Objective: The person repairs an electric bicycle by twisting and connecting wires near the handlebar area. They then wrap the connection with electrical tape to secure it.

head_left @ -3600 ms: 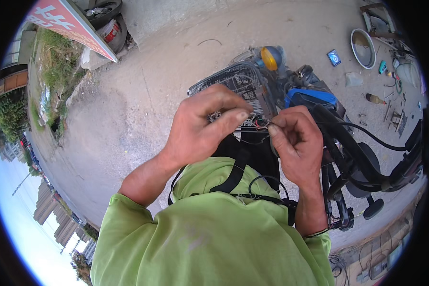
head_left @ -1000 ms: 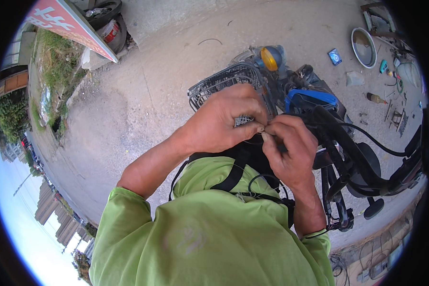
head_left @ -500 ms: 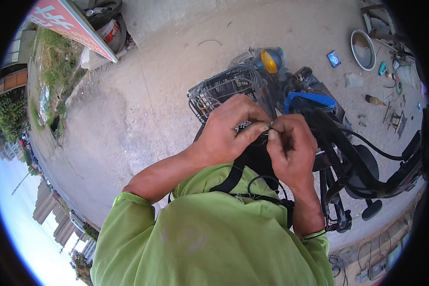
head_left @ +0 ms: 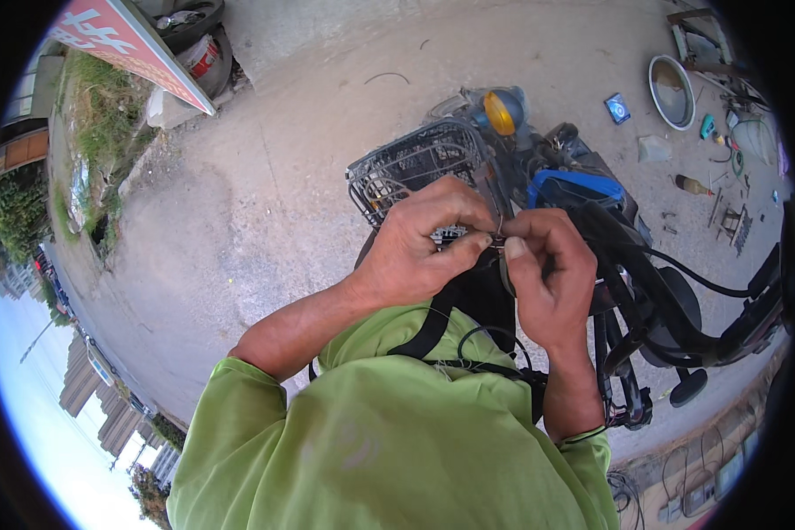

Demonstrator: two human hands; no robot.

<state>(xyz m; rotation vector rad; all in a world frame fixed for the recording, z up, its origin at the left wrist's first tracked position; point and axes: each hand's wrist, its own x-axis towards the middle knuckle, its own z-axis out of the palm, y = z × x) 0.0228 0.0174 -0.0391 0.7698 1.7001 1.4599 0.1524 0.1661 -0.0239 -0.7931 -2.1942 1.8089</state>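
My left hand (head_left: pixel 422 237) and my right hand (head_left: pixel 552 276) meet in front of my chest, both closed in a pinch. Between their fingertips is a small, thin, dark wire-like piece (head_left: pixel 498 240). Its exact kind is too small to make out, and the fingers cover part of it. Just beyond the left hand stands a black wire basket (head_left: pixel 362 181). Past the right hand are the dark parts of a two-wheeler with a blue curved piece (head_left: pixel 583 182) and an amber lamp (head_left: pixel 502 113).
A black tubular frame (head_left: pixel 654 309) with cables stands close on my right. Farther right on the ground lie a metal basin (head_left: pixel 672 93), a small blue box (head_left: pixel 617 109), a bottle (head_left: pixel 693 185) and scattered tools. A red sign (head_left: pixel 132 53) leans in at the far left.
My right hand has shifted slightly to the right and its thumb has moved. The left hand stays almost in place, still pinching near the same spot.
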